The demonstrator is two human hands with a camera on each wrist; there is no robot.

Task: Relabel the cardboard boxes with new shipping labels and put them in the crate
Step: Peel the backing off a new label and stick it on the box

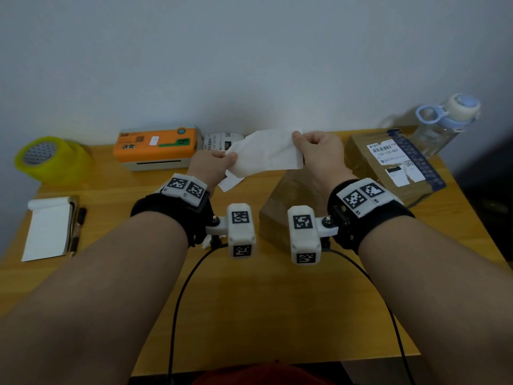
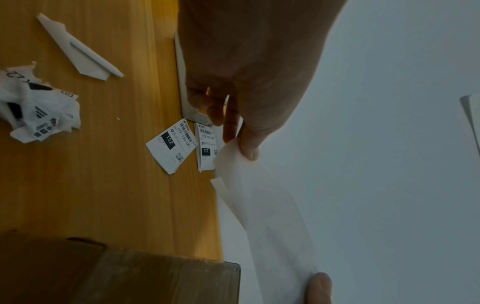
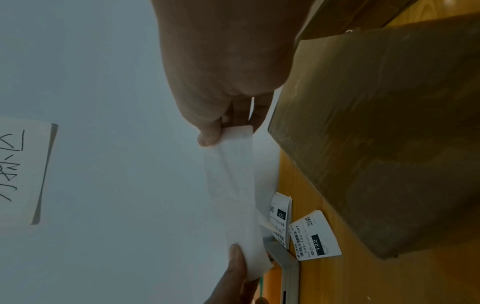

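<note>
Both hands are raised above the wooden desk (image 1: 249, 301), stretching a white rectangular shipping label (image 1: 266, 152) between them. The left hand (image 1: 211, 166) pinches its lower left corner; the right hand (image 1: 319, 151) pinches its right edge, fingers curled. A thin backing strip seems to hang from the left corner, so the peeling step looks to be in hand. Directly below sits a plain brown cardboard box (image 1: 288, 209), its top bare. A second brown cardboard box with torn old labels (image 1: 394, 165) lies to the right. No crate shows. Next, probably, lowering the label flat onto the near box and smoothing it without creases.
</note>
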